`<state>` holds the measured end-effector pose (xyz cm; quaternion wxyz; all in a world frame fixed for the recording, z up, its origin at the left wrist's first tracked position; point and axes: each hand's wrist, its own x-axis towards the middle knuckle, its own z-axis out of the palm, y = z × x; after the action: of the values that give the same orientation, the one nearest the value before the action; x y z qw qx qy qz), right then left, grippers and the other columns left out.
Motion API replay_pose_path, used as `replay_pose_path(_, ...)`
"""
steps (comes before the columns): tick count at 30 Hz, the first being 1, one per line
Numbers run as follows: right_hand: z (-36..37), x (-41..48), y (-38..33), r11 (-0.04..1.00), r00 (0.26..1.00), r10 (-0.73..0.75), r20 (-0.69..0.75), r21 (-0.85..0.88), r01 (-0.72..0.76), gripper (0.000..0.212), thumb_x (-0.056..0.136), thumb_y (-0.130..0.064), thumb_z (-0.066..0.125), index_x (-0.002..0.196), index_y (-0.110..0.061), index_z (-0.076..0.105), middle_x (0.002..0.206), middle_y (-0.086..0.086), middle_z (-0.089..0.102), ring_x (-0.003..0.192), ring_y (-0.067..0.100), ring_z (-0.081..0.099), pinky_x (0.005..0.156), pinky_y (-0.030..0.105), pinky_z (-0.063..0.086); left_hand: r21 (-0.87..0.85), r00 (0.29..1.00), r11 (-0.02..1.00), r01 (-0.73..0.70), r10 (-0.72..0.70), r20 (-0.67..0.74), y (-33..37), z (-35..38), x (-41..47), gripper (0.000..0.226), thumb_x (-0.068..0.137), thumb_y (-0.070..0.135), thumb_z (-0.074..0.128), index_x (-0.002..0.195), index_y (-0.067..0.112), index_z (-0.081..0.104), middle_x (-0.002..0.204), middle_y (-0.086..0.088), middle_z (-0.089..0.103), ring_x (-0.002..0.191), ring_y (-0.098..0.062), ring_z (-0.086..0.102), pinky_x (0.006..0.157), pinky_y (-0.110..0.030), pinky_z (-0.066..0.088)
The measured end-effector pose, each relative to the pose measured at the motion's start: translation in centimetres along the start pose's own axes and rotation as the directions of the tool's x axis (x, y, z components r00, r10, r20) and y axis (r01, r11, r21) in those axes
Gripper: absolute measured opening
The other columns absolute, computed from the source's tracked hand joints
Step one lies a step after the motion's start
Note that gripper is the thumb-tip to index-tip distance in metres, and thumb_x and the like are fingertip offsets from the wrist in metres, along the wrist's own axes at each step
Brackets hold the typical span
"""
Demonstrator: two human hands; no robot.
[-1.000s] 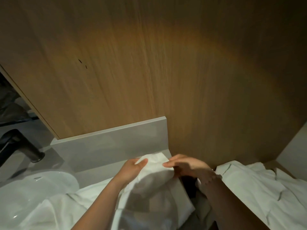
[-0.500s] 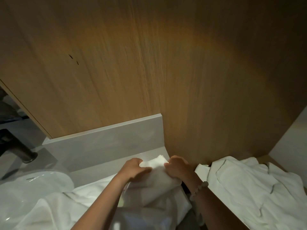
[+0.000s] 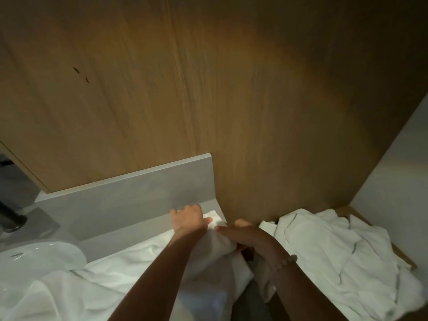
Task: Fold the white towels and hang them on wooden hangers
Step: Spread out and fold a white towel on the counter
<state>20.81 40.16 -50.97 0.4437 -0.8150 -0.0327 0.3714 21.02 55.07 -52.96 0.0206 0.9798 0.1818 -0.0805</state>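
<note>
A white towel (image 3: 215, 256) lies bunched on the grey counter (image 3: 129, 237), its far corner against the wooden wall. My left hand (image 3: 188, 218) grips the towel's far edge with curled fingers. Just to its right, my right hand (image 3: 243, 235) pinches the same towel, thumb pointing left. More white towel cloth (image 3: 69, 288) spreads over the counter to the left. No wooden hanger is in view.
A second heap of white towels (image 3: 335, 258) lies at the lower right. A white basin (image 3: 34, 258) and a dark tap (image 3: 11, 220) sit at the left. A grey backsplash (image 3: 129, 188) and a wooden wall panel (image 3: 208, 89) rise behind the counter.
Both hands closed on the towel's far edge and drew together, then my left hand slid a little farther back while my right thumb stretched out along the cloth.
</note>
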Motion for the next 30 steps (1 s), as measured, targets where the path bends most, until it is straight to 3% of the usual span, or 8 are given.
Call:
replay_pose_path(2,-0.8,-1.3,0.8,0.992,0.985,-0.103,0.136,0.082,0.093,0.015,0.091,-0.033,0.060,0.089,-0.019,0.060,0.085,-0.005,0.062,0.072,0.004,0.060,0.059,0.012,0.047,0.044,0.999,0.999,-0.016,0.017,-0.034,0.0,-0.2,-0.5,0.047,0.091,0.055,0.045,0.122,0.021,0.055,0.123,-0.002,0.061,0.114,-0.021,0.055,0.101,-0.037,0.028)
replay_pose_path(4,-0.9,-2.4,1.4,0.980,0.959,-0.180,0.217,0.124,0.156,0.005,0.087,-0.022,0.067,0.090,-0.021,0.063,0.086,-0.006,0.065,0.078,0.006,0.064,0.069,0.015,0.051,0.130,0.991,0.991,-0.041,0.057,-0.123,0.2,-0.8,-1.3,0.044,0.092,0.051,0.047,0.122,0.020,0.054,0.123,-0.003,0.058,0.115,-0.022,0.051,0.096,-0.036,0.030)
replay_pose_path(6,-0.3,-2.5,1.9,0.966,0.949,-0.242,0.204,0.143,0.215,0.014,0.085,-0.018,0.069,0.098,-0.015,0.066,0.092,0.000,0.067,0.084,0.011,0.065,0.078,0.023,0.051,0.271,0.945,0.948,-0.164,0.230,-0.233,0.5,-1.4,-2.1,0.034,0.095,0.037,0.046,0.123,0.017,0.051,0.123,-0.003,0.053,0.115,-0.023,0.046,0.093,-0.034,0.031)
replay_pose_path(9,0.9,-2.9,1.9,0.947,0.952,-0.296,0.077,0.152,0.282,0.020,0.086,-0.015,0.068,0.105,-0.008,0.066,0.091,0.002,0.064,0.084,0.011,0.062,0.074,0.021,0.049,0.377,0.880,0.842,-0.385,0.458,-0.124,1.3,-1.5,-3.1,0.029,0.093,0.010,0.042,0.116,0.011,0.060,0.116,-0.007,0.059,0.111,-0.025,0.051,0.087,-0.033,0.036)
replay_pose_path(13,1.5,-3.9,2.2,0.977,0.977,-0.206,-0.061,0.040,0.209,0.004,0.086,-0.019,0.062,0.083,-0.018,0.064,0.078,-0.004,0.063,0.068,0.005,0.060,0.053,0.013,0.046,0.313,0.931,0.890,-0.333,0.363,-0.043,0.6,-1.2,-4.1,0.032,0.099,0.009,0.033,0.122,0.005,0.055,0.118,-0.013,0.062,0.106,-0.027,0.060,0.085,-0.034,0.046)
replay_pose_path(15,1.8,-4.3,2.9,0.993,0.991,-0.073,-0.110,-0.100,0.062,0.017,0.086,-0.031,0.062,0.084,-0.013,0.061,0.080,0.001,0.060,0.069,0.012,0.057,0.050,0.018,0.042,0.235,0.937,0.912,-0.337,0.350,-0.017,0.4,-0.7,-4.8,0.040,0.103,0.023,0.025,0.135,0.004,0.041,0.131,-0.014,0.053,0.115,-0.029,0.054,0.090,-0.035,0.044)
replay_pose_path(21,2.6,-5.2,3.9,0.923,0.964,0.057,-0.259,-0.355,-0.150,0.042,0.079,-0.051,0.068,0.092,-0.013,0.054,0.090,0.002,0.056,0.082,0.017,0.056,0.069,0.024,0.043,0.055,0.943,0.953,-0.297,0.284,0.171,0.3,1.0,-5.6,0.060,0.103,0.039,0.015,0.150,0.005,-0.002,0.159,-0.009,-0.001,0.147,-0.021,0.005,0.117,-0.033,0.012)
replay_pose_path(30,1.4,-7.6,2.4,0.736,0.893,-0.070,-0.444,-0.628,-0.254,0.052,0.080,-0.061,0.061,0.105,-0.016,0.058,0.102,0.001,0.060,0.095,0.018,0.058,0.071,0.025,0.040,0.066,0.956,0.961,-0.267,0.256,0.144,0.4,1.6,-5.6,0.060,0.103,0.038,0.013,0.150,0.007,-0.005,0.159,-0.007,-0.007,0.147,-0.021,0.000,0.119,-0.037,0.009)
